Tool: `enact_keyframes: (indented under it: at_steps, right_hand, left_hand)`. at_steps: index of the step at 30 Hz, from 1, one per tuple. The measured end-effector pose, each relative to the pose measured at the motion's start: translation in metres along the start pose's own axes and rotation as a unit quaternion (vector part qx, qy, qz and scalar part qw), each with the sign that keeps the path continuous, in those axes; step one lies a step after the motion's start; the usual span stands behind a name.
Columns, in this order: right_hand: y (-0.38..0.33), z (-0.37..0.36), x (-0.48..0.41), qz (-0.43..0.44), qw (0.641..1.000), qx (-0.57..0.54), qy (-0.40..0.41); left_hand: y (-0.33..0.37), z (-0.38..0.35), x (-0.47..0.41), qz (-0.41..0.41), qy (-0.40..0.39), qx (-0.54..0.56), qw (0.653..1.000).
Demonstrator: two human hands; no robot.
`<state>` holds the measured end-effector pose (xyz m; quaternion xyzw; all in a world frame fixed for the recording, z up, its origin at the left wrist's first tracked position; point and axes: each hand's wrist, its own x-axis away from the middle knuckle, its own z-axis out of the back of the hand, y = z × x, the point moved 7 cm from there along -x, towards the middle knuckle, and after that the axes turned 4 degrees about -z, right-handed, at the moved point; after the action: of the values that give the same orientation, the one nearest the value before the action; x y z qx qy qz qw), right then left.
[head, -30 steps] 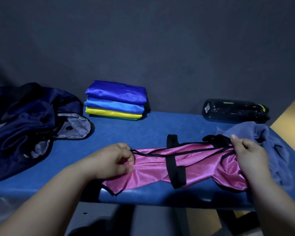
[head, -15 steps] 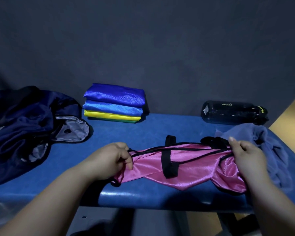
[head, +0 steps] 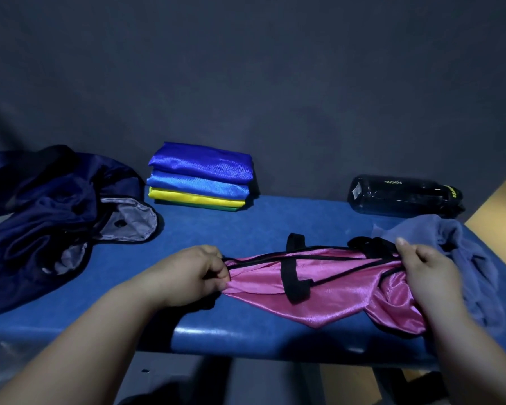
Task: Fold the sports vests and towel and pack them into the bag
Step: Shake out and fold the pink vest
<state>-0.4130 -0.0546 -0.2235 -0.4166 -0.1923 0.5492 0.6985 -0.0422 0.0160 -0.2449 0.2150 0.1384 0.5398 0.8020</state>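
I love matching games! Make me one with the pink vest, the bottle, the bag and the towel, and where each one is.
Things:
1. pink vest
2. bottle
3. bag
4. towel

Places:
a. lying on its side, back right
b. crumpled, far right
c. slumped, far left
d. gripped by left hand and right hand

Pairs: 1-d, 2-a, 3-c, 4-b

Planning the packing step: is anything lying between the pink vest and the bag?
Nothing visible does. Only bare blue bench lies between the pink vest and the bag; the folded stack sits farther back, off that path.
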Motion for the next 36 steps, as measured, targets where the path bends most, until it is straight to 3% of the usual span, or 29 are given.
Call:
enact_keyframes:
  at_steps: [5,7,16,22,31,36]
  right_hand:
    - [0.002,0.001,-0.001,-0.003,1.0,-0.007,0.0]
    - [0.001,0.0,-0.001,-0.002,1.0,-0.008,-0.002]
    - [-0.001,-0.001,0.0,0.003,1.0,-0.008,-0.008]
    - [-0.001,-0.001,-0.001,0.006,1.0,-0.005,-0.008]
    - [0.0,-0.001,-0.001,0.006,1.0,0.008,-0.01]
    - [-0.003,0.0,0.001,0.01,1.0,0.001,-0.006]
  left_hand:
    - [0.005,0.017,0.008,0.016,0.013,0.17,0.985]
    - [0.003,0.021,0.01,0.013,0.013,0.191,0.981]
    - [-0.008,0.011,0.004,0.009,0.013,-0.031,0.999]
    - [-0.004,0.017,0.003,0.016,0.055,-0.027,0.998]
    - [-0.002,0.009,0.006,-0.006,-0.011,-0.022,1.0]
    - [-0.006,0.009,0.004,0.013,0.002,-0.055,0.998]
